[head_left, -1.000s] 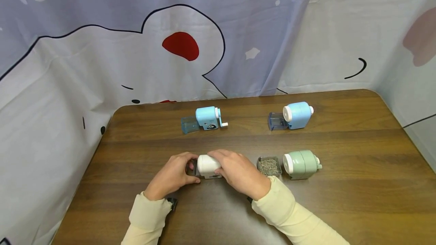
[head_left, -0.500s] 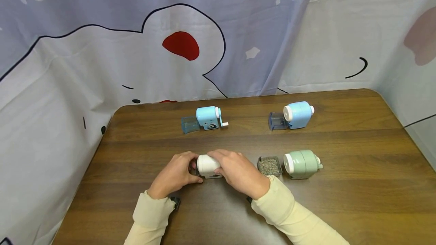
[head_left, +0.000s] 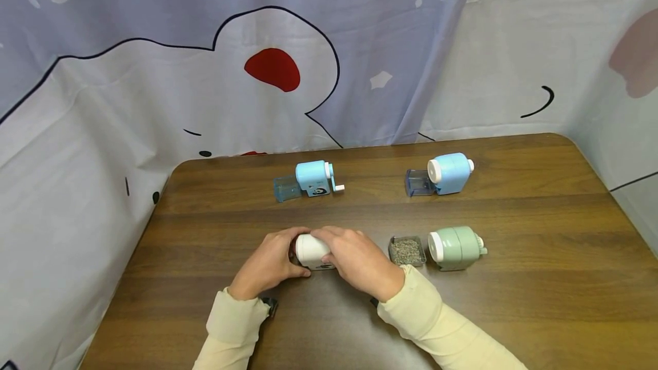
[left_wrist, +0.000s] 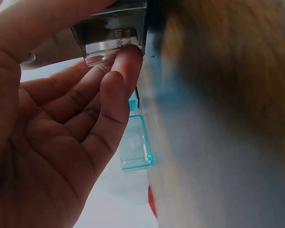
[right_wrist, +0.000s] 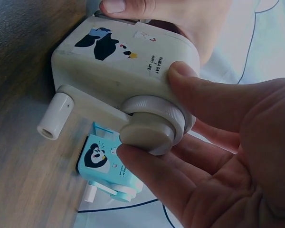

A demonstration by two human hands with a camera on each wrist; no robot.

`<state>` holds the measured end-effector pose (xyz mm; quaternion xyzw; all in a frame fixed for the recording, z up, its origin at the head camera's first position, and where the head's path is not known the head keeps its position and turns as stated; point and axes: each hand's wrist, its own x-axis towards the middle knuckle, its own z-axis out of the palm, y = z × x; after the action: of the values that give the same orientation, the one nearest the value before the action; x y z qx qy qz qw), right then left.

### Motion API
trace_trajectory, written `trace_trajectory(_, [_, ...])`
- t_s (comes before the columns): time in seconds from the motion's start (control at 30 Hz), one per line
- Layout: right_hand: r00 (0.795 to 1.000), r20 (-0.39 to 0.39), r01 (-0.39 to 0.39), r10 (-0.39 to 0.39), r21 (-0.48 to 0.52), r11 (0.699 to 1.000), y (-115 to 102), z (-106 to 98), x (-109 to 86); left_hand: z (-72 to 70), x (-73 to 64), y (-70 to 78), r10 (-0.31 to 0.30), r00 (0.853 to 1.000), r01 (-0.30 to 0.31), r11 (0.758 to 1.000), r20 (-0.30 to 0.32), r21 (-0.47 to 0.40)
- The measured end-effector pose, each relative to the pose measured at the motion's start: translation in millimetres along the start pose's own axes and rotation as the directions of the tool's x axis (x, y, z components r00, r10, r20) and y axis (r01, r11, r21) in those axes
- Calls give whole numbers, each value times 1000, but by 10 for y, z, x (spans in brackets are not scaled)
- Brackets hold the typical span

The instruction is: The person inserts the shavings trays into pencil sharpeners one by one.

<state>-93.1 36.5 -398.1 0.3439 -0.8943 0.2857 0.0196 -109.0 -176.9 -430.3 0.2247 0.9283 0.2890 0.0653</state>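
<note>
A white hand-crank pencil sharpener with a panda print stands on the table between both hands. My right hand grips its body from above, thumb on the printed side; the right wrist view shows the crank handle below the knob. My left hand wraps round the opposite end, thumb on the near side and forefinger on the far side. In the left wrist view its curled fingertips meet the smoky clear shavings drawer of this sharpener. From the head view the drawer is hidden behind the left hand.
A tray of shavings sits right of my right hand, beside a green sharpener. Farther back stand a light-blue panda sharpener and another blue sharpener, both with drawers pulled out. A printed curtain hangs behind the table.
My left hand has moved rightward, pushing the drawer into the white sharpener; the drawer showed between thumb and forefinger earlier. My right hand has stayed nearly still on the body.
</note>
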Motion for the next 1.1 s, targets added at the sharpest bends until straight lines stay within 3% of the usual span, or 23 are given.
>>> trace_trajectory(0.5, [1000,-9,20,-20,-12,1000,-2,7,6,45,31,41,-1,1000,1,1000,-11,-15])
trace_trajectory(0.83, [1000,26,8,-7,-26,1000,-16,-8,-9,41,-1,8,-32,999,33,999,16,-38])
trace_trajectory(1.1, [1000,-9,-28,28,-67,997,7,-301,-113,-144,-59,82,-10,1000,11,999,-17,45])
